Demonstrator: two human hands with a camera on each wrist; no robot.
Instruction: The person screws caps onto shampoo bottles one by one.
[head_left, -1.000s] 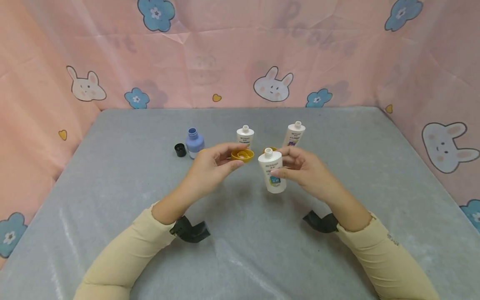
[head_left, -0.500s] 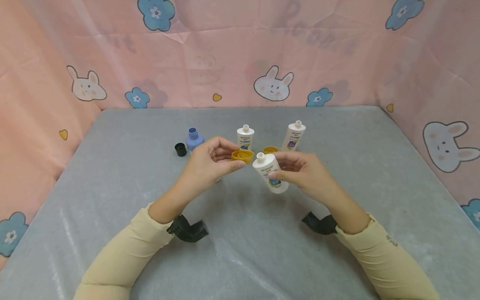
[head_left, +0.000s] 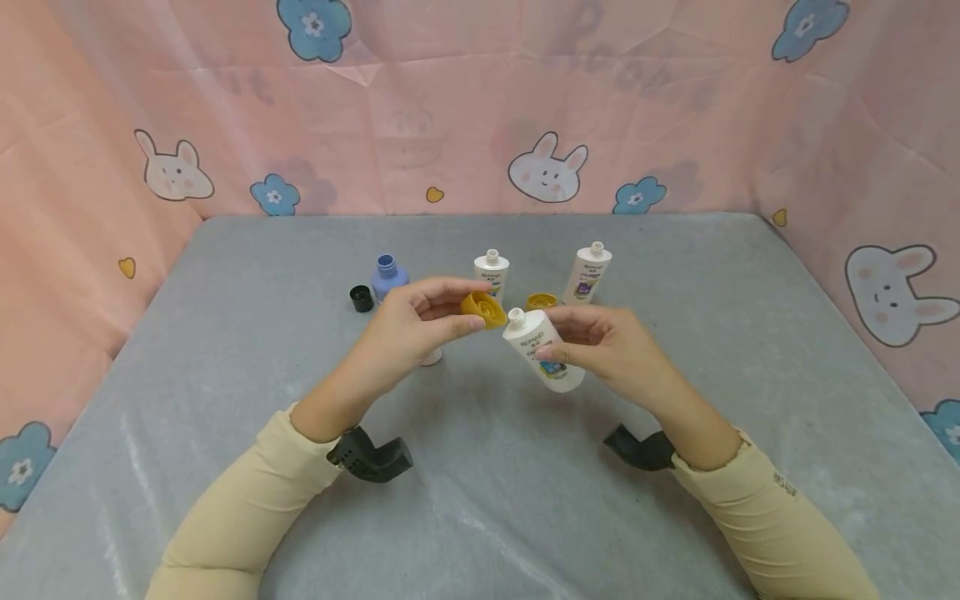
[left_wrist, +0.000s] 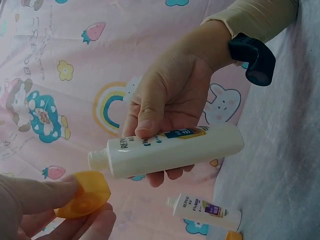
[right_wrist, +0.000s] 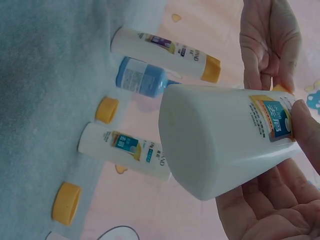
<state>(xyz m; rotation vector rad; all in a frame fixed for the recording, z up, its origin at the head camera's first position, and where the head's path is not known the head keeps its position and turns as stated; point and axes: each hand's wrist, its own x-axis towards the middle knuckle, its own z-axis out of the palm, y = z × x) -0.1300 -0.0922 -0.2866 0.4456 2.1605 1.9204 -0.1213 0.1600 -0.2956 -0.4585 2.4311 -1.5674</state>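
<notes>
My left hand point(head_left: 467, 310) pinches a yellow cap point(head_left: 483, 308) between thumb and fingers, its hollow side turned toward the right. My right hand point(head_left: 553, 335) grips a white bottle point(head_left: 542, 352) above the grey table point(head_left: 225, 350), tilted so its open neck point(head_left: 516, 317) points up-left at the cap, a small gap between them. In the left wrist view the bottle point(left_wrist: 170, 150) lies across the right palm and the cap point(left_wrist: 85, 195) sits in my left fingertips point(left_wrist: 60, 192). The right wrist view shows the bottle's base point(right_wrist: 220, 145).
Behind the hands stand two open white bottles point(head_left: 491, 271) point(head_left: 587, 273), an open blue bottle point(head_left: 387, 277), a black cap point(head_left: 361, 298) and a loose yellow cap point(head_left: 541, 301). A capped white bottle point(right_wrist: 165, 47) stands behind my left hand. Pink cloth walls surround the table.
The right hand has tilted the bottle so its neck leans left toward the cap. The left hand has turned the cap's opening toward the neck. The two are closer.
</notes>
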